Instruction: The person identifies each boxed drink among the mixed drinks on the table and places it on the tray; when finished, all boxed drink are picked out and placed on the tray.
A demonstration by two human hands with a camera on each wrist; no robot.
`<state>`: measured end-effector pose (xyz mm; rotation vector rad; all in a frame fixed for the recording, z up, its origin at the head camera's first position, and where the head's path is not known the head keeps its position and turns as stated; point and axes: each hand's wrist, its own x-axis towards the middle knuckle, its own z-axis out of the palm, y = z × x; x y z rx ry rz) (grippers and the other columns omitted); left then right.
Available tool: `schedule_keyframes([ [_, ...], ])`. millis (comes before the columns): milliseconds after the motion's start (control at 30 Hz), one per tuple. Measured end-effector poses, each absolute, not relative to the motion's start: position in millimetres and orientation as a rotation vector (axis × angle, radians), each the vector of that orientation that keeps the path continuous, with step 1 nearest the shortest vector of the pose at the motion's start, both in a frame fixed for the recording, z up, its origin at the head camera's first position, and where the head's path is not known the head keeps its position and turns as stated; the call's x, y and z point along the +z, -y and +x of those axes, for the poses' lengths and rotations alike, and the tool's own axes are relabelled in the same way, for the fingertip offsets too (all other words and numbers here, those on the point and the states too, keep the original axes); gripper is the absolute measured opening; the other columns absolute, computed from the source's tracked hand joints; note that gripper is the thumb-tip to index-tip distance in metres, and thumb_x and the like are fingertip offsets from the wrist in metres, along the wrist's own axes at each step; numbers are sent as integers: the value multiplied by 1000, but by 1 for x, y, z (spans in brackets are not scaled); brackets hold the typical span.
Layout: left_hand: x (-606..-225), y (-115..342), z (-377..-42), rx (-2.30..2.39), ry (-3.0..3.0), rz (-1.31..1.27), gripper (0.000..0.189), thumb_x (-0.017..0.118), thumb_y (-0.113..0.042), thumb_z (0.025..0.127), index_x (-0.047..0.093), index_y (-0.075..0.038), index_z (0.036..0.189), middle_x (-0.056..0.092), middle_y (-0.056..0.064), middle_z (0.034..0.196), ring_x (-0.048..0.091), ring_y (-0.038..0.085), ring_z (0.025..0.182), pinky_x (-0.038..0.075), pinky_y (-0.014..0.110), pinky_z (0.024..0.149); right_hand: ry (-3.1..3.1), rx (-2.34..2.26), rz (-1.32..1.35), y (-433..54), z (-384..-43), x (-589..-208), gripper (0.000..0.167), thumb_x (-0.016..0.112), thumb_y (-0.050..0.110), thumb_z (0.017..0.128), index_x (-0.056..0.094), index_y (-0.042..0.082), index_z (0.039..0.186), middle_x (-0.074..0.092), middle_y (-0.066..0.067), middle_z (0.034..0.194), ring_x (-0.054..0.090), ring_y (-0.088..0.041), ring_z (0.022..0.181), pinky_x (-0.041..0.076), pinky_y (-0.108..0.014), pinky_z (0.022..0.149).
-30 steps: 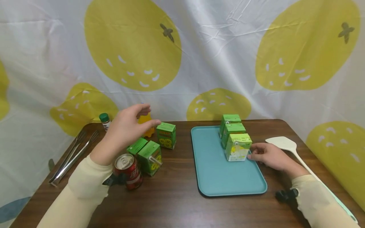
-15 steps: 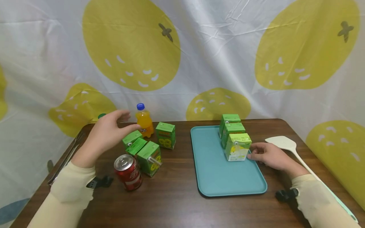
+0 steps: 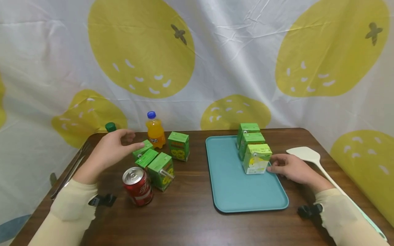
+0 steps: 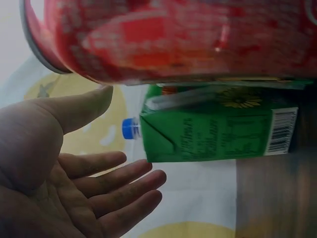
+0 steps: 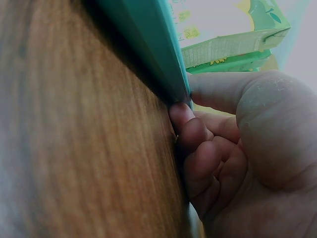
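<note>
My left hand (image 3: 112,148) is raised beside the left group of green juice boxes (image 3: 160,169), thumb and fingers apart and nothing between them. A red soda can (image 3: 138,186) stands just in front of that group; the left wrist view has the can (image 4: 188,39) large at the top, with a green juice box (image 4: 208,124) past the fingertips. On the right, my right hand (image 3: 290,167) pinches the edge of a blue tray (image 3: 227,184), thumb on the rim (image 5: 168,59) and fingers curled beneath. Three juice boxes stand in a row on this tray, the nearest a lighter green juice box (image 3: 257,160).
An orange soda bottle (image 3: 156,131) with a blue cap and a lone green juice box (image 3: 179,147) stand at the back left. Metal tongs (image 3: 69,174) lie at the left edge, near a green-capped bottle (image 3: 110,127). A white spatula (image 3: 307,155) lies right of the tray.
My left hand has moved left and down, away from the orange bottle, uncovering it and more of the juice boxes. The right hand and tray have stayed in place.
</note>
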<state>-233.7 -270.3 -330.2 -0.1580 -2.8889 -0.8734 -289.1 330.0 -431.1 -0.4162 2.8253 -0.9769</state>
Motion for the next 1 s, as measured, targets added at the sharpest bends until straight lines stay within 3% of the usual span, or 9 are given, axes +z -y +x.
schedule_keyframes([
  [1000,-348,278,-240,-829,2928,-285,76,77,-53,104,63,6,150,69,29,143,64,50,131,51,68,107,-2830,-977,-427,-332,-291,-433,68,81,31,103,59,-15,148,71,-6,103,63,-18,79,52,-32,66],
])
